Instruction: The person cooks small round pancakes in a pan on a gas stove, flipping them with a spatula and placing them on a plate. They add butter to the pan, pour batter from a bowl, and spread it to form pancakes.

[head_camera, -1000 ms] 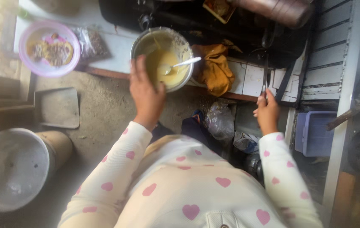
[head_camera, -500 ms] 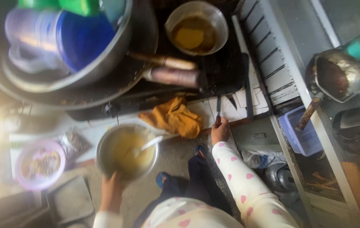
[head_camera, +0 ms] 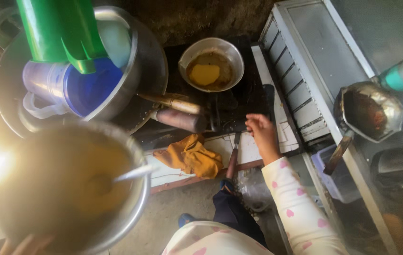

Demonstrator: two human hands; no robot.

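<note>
Dark, cramped cooking corner: her left hand (head_camera: 26, 244) lifts the steel bowl of yellow batter (head_camera: 69, 186), its grip hidden, while the loosely open right hand (head_camera: 261, 134) hovers beside a frying pan (head_camera: 211, 64) already holding one piece.

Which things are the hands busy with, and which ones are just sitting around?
Busy with:
- batter bowl with its spoon, held up by the left hand
- stove, right hand at its edge
- frying pan on it

Sitting around:
- yellow cloth
- blue jug
- dark pot
</note>
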